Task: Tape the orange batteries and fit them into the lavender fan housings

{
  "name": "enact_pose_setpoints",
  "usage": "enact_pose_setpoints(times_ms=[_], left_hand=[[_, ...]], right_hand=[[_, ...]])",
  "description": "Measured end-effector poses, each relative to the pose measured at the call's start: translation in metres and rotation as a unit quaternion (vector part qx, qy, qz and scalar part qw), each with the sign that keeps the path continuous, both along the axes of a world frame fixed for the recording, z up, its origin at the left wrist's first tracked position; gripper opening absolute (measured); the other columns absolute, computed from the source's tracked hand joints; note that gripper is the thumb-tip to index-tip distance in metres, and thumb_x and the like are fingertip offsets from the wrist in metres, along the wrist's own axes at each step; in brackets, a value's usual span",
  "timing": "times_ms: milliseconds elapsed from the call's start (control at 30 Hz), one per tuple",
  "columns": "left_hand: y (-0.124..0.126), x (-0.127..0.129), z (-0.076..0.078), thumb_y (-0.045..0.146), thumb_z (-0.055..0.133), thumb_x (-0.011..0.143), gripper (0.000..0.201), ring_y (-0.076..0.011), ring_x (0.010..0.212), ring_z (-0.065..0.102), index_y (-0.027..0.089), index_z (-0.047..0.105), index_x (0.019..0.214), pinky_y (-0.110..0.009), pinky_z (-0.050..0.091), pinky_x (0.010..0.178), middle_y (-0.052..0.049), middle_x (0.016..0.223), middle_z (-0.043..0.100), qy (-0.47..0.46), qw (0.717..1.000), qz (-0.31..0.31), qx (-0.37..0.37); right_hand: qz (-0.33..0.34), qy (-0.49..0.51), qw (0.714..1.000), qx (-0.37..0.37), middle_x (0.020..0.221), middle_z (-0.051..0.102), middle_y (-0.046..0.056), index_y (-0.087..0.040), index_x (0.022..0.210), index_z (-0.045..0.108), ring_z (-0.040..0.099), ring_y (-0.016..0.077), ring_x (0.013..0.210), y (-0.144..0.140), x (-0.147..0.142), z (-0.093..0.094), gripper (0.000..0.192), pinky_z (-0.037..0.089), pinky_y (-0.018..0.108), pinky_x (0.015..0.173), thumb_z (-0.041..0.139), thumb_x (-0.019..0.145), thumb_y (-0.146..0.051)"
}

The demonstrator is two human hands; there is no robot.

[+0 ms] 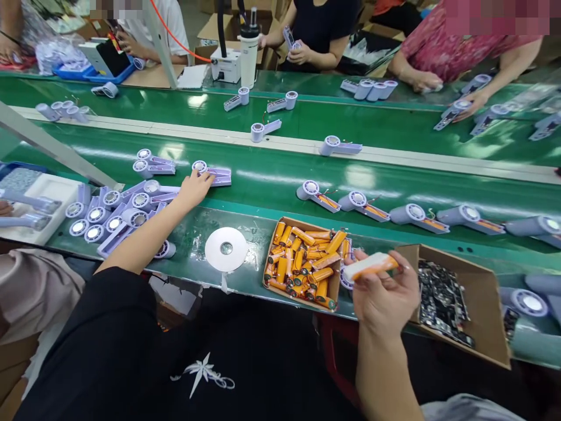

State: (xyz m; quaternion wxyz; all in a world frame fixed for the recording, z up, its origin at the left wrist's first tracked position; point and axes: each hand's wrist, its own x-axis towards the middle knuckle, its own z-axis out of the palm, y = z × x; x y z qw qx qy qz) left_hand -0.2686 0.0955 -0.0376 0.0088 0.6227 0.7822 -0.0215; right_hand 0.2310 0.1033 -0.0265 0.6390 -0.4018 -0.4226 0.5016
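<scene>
My left hand (196,188) is stretched out over the green belt, its fingers closed on a lavender handheld fan housing (221,176) with an open handle. My right hand (385,295) is raised near the bench's front edge. Between its thumb and fingers is an orange battery (380,264) with a white strip along one side. Below and left of that hand, a cardboard box (265,270) holds many orange batteries (302,257). A roll of white tape (214,250) lies flat on the bench between my arms. Another fan housing is partly hidden behind my right hand.
Fan housings are piled (114,223) at left, and several with batteries line the belt (263,193) at right. A carton (482,304) of small dark circuit parts stands right of my right hand. Co-workers handle fans across the bench, near a white tumbler (249,58).
</scene>
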Motion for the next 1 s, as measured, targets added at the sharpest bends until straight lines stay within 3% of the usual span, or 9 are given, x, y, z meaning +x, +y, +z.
enact_pose_setpoints(times_ms=[167, 267, 400, 567, 633, 733, 900, 933, 1000], left_hand=[[-0.006, 0.002, -0.006, 0.017, 0.059, 0.092, 0.048, -0.0442, 0.146, 0.049, 0.024, 0.077, 0.136, -0.058, 0.057, 0.106, -0.021, 0.148, 0.068, 0.003, 0.997, -0.075, -0.004], [0.002, 0.001, -0.013, 0.023, 0.064, 0.09, 0.04, -0.0498, 0.138, 0.056, 0.021, 0.083, 0.125, -0.066, 0.059, 0.1, -0.026, 0.14, 0.071, -0.001, 0.994, -0.113, -0.003], [0.059, 0.027, -0.022, 0.036, 0.074, 0.089, 0.029, -0.0543, 0.134, 0.058, 0.02, 0.085, 0.11, -0.073, 0.054, 0.104, -0.026, 0.125, 0.074, -0.019, 0.987, -0.162, -0.014], [0.143, 0.079, -0.015, 0.038, 0.076, 0.089, 0.028, -0.0401, 0.133, 0.061, 0.022, 0.086, 0.11, -0.051, 0.05, 0.112, -0.019, 0.126, 0.08, -0.059, 0.97, -0.224, -0.071], [0.161, 0.082, -0.009, 0.042, 0.078, 0.088, 0.024, -0.0315, 0.123, 0.068, 0.029, 0.087, 0.106, -0.039, 0.051, 0.106, -0.009, 0.12, 0.084, -0.076, 0.967, -0.221, -0.1], [0.17, 0.072, 0.0, 0.045, 0.077, 0.09, 0.023, -0.0244, 0.117, 0.073, 0.035, 0.087, 0.109, -0.03, 0.049, 0.097, 0.001, 0.123, 0.086, -0.1, 0.966, -0.204, -0.125], [0.168, 0.075, 0.003, 0.045, 0.06, 0.106, 0.034, -0.0241, 0.115, 0.075, 0.032, 0.082, 0.128, -0.03, 0.047, 0.094, -0.003, 0.13, 0.085, -0.106, 0.979, -0.146, -0.095], [0.168, 0.079, 0.002, 0.045, 0.059, 0.108, 0.034, -0.0237, 0.115, 0.075, 0.031, 0.082, 0.128, -0.03, 0.047, 0.093, -0.003, 0.13, 0.085, -0.105, 0.981, -0.139, -0.09], [0.17, 0.09, 0.003, 0.044, 0.059, 0.109, 0.033, -0.0224, 0.114, 0.074, 0.03, 0.081, 0.129, -0.029, 0.047, 0.093, -0.004, 0.131, 0.084, -0.101, 0.982, -0.134, -0.085]], right_hand=[[-0.001, -0.07, 0.997, -0.014, 0.09, 0.09, 0.006, -0.025, 0.113, 0.082, 0.09, 0.037, 0.083, -0.01, 0.034, -0.012, 0.058, 0.078, 0.05, 0.072, 0.11, 0.064, -0.035], [0.014, -0.097, 0.995, -0.002, 0.09, 0.09, 0.007, -0.025, 0.115, 0.082, 0.089, 0.0352, 0.08, -0.009, 0.036, -0.005, 0.056, 0.077, 0.046, 0.069, 0.108, 0.067, -0.034], [0.074, -0.102, 0.992, 0.033, 0.096, 0.091, 0.005, -0.028, 0.114, 0.08, 0.09, 0.0307, 0.086, 0.022, 0.004, 0.011, 0.05, 0.078, 0.046, 0.077, 0.105, 0.072, -0.037], [0.189, -0.15, 0.968, 0.069, 0.107, 0.09, 0.003, -0.026, 0.131, 0.072, 0.089, 0.0258, 0.102, 0.112, -0.075, 0.014, 0.059, 0.074, 0.046, 0.096, 0.095, 0.08, -0.045], [0.254, -0.231, 0.937, 0.068, 0.104, 0.09, 0.004, -0.023, 0.134, 0.07, 0.088, 0.0247, 0.1, 0.145, -0.11, 0.008, 0.059, 0.072, 0.042, 0.096, 0.091, 0.083, -0.043], [0.321, -0.384, 0.861, 0.087, 0.107, 0.09, 0.005, -0.02, 0.137, 0.067, 0.087, 0.023, 0.099, 0.173, -0.155, -0.001, 0.049, 0.067, 0.036, 0.096, 0.083, 0.093, -0.034], [0.328, -0.647, 0.673, 0.147, 0.119, 0.088, 0.011, -0.022, 0.156, 0.059, 0.083, 0.0271, 0.109, 0.171, -0.195, -0.007, 0.048, 0.06, 0.034, 0.096, 0.066, 0.111, -0.036], [0.321, -0.678, 0.643, 0.15, 0.121, 0.087, 0.014, -0.021, 0.158, 0.058, 0.083, 0.0296, 0.11, 0.169, -0.198, -0.007, 0.049, 0.06, 0.035, 0.096, 0.064, 0.113, -0.039], [0.315, -0.708, 0.615, 0.146, 0.125, 0.084, 0.019, -0.018, 0.16, 0.057, 0.082, 0.0335, 0.112, 0.164, -0.199, -0.008, 0.052, 0.06, 0.039, 0.098, 0.062, 0.114, -0.041]])
